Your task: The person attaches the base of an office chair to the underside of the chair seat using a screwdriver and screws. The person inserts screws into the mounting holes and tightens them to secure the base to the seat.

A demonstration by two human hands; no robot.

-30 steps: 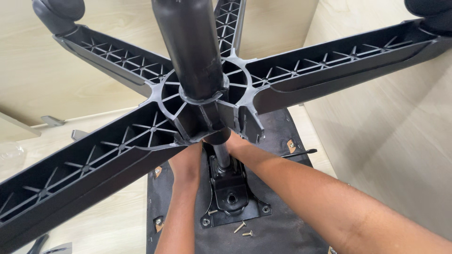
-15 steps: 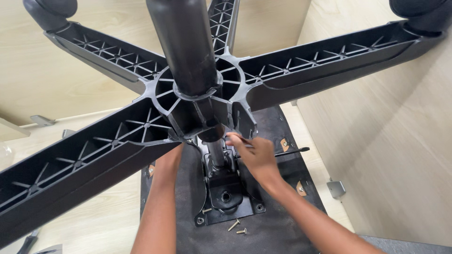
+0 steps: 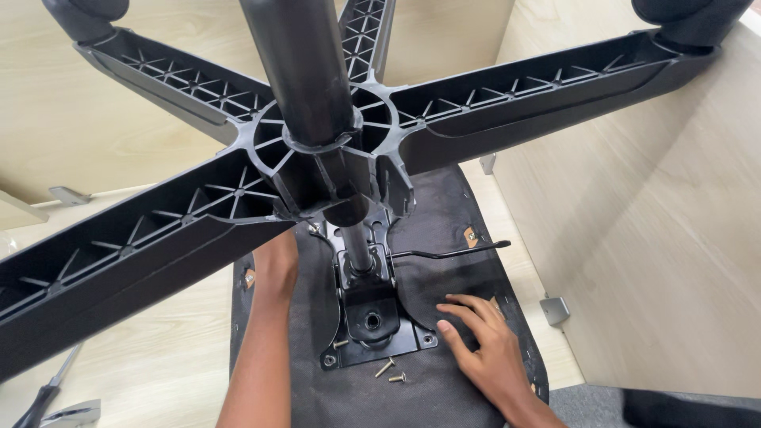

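the right hand (image 3: 483,345) lies flat and open on the upturned seat underside (image 3: 444,206), just beside two loose screws (image 3: 390,371) that it could scatter. the left hand (image 3: 277,265) reaches under the star base (image 3: 317,158), grip hidden; the base could tip.

A light wooden floor panel (image 3: 151,349) filled the lower left of the frame. At its bottom left corner lay a dark-handled tool (image 3: 43,394), just beside a small metal bracket (image 3: 78,414). Another metal bracket (image 3: 68,195) sat at the left edge, at the foot of a pale upright wooden panel (image 3: 95,135). A large slanted wooden panel (image 3: 658,238) covered the right side, with a grey bracket (image 3: 554,309) at its lower edge. Grey carpet (image 3: 587,404) showed at the bottom right.
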